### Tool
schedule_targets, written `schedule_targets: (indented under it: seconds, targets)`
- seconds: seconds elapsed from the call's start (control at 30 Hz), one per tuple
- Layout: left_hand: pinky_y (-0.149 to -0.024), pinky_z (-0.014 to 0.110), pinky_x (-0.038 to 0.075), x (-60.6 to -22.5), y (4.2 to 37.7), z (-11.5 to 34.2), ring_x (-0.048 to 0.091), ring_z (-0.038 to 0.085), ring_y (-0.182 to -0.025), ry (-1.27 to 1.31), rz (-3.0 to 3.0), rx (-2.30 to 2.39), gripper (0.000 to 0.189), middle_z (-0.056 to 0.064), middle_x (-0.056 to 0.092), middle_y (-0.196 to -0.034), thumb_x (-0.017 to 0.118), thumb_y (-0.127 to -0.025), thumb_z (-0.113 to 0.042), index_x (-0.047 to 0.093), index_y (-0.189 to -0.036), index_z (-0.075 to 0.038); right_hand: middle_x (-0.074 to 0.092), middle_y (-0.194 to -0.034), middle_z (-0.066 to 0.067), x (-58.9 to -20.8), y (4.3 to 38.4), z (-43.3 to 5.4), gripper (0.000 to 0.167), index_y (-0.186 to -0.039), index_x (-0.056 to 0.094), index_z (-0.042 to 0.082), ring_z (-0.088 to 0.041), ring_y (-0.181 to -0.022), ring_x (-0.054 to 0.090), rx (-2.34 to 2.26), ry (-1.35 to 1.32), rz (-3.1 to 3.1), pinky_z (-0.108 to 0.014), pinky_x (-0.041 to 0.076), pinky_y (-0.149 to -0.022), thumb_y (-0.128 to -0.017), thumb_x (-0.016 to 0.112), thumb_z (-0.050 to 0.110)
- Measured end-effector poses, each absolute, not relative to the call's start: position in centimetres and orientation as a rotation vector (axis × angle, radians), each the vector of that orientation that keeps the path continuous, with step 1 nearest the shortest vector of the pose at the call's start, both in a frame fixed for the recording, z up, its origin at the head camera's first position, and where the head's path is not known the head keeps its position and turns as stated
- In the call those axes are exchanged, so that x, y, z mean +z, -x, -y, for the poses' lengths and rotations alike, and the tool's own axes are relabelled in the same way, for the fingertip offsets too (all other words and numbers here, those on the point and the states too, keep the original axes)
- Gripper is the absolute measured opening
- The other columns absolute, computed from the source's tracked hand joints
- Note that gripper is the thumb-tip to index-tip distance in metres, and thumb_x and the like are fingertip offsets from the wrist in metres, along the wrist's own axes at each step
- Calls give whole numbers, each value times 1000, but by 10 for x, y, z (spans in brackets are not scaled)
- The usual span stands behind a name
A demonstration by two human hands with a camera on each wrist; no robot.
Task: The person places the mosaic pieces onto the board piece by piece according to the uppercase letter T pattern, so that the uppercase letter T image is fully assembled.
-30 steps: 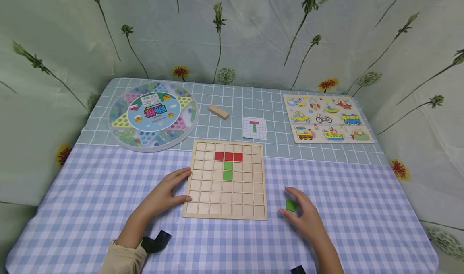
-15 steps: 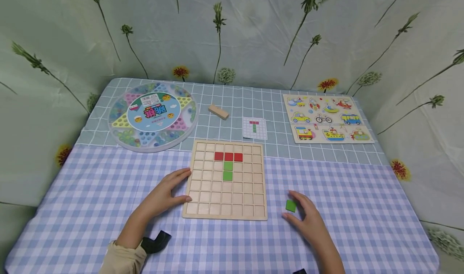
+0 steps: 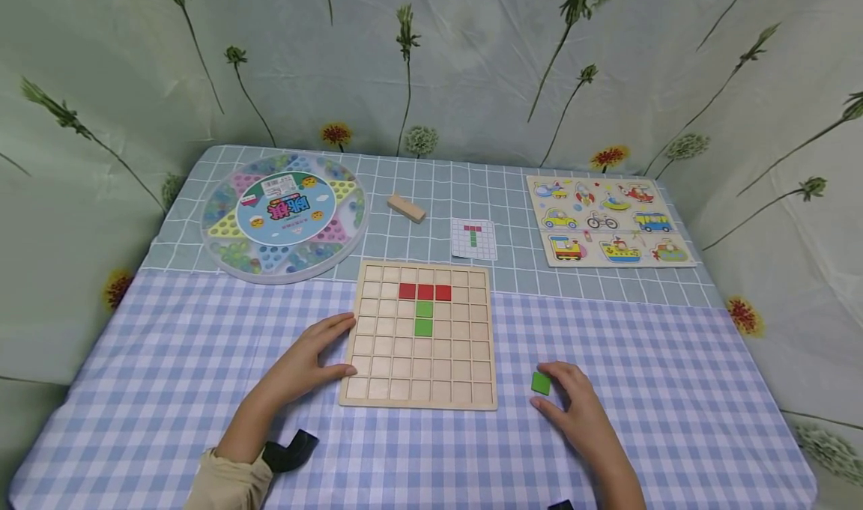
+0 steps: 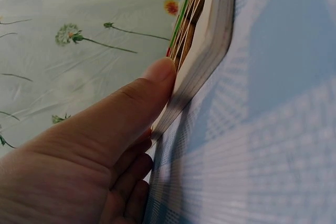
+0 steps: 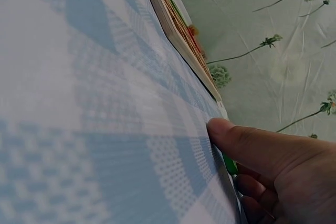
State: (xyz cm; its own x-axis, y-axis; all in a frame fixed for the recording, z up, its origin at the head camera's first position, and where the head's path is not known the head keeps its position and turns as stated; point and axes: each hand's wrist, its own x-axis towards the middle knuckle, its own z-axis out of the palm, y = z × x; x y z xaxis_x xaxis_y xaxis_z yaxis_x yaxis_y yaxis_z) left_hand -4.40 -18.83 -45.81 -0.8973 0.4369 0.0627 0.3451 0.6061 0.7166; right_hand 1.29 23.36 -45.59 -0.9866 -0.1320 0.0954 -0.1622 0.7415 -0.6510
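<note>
A square wooden grid board (image 3: pixel 398 386) lies in the middle of the checked cloth. Three red tiles (image 3: pixel 425 292) form a row on it, and below their middle two green tiles (image 3: pixel 423 327) run downward. My left hand (image 3: pixel 306 360) is at the board's left side, thumb and fingers spread along the edge; in the left wrist view the thumb (image 4: pixel 157 74) touches the rim. To the right of the board, a loose green tile (image 3: pixel 541 383) lies on the cloth. My right hand (image 3: pixel 576 405) stands around it, thumb and fingertips apart on either side. The right wrist view shows that tile (image 5: pixel 230 164) partly behind the thumb.
Behind the board lie a small pattern card (image 3: pixel 473 239) with a red and green T, and a wooden block (image 3: pixel 407 208). A round board game (image 3: pixel 286 209) is at back left, a wooden vehicle puzzle (image 3: pixel 610 222) at back right. A floral curtain (image 3: pixel 472 68) hangs behind.
My right hand has drawn slightly to the right and its thumb and fingertips have come closer together beside the loose green tile. The left hand and the board stay in place.
</note>
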Motion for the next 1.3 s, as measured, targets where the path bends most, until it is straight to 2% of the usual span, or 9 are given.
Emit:
schedule_targets:
  seconds: [0.57,0.77,0.9,0.97,1.1,1.3]
  targets:
    - [-98,51,27,-459,44,189,29,34,-126,-654,-2713,1179,76,11,35,-139,72,-74,-37,41,-135,-3,52,-109,-11,-452,-11,-231,33,-104,62,5,-32,-105,48,1056,-259,2900,-50,39,-88,-73,74,5]
    - [-97,51,27,-457,43,188,29,33,-126,-661,-2714,1176,76,11,35,-139,71,-74,-36,41,-135,-3,55,-106,-2,-441,-3,-224,31,-104,61,9,-20,-101,51,1034,-272,2903,-38,42,-86,-75,73,10]
    - [-98,50,27,-457,43,188,29,33,-126,-657,-2708,1172,77,11,34,-139,71,-74,-37,40,-135,-3,56,-103,3,-424,9,-205,35,-105,61,10,-12,-94,53,1087,-405,2797,-32,47,-75,-72,75,7]
    - [-98,50,27,-457,43,188,29,33,-126,-652,-2708,1172,77,11,34,-139,71,-74,-37,40,-135,-3,56,-103,4,-416,17,-190,37,-105,62,9,-11,-93,53,1127,-499,2739,-30,48,-73,-71,75,7]
    - [-98,50,27,-457,43,188,28,33,-126,-650,-2706,1173,77,11,34,-139,71,-74,-37,40,-135,-3,55,-104,5,-410,32,-156,36,-106,63,7,-10,-96,52,1230,-662,2681,-30,48,-78,-73,75,11]
    - [-98,50,27,-458,44,188,28,33,-126,-650,-2699,1178,77,11,34,-139,71,-74,-37,39,-135,-3,56,-103,5,-425,49,-113,32,-106,64,7,-11,-101,50,1331,-760,2746,-29,43,-85,-77,71,19]
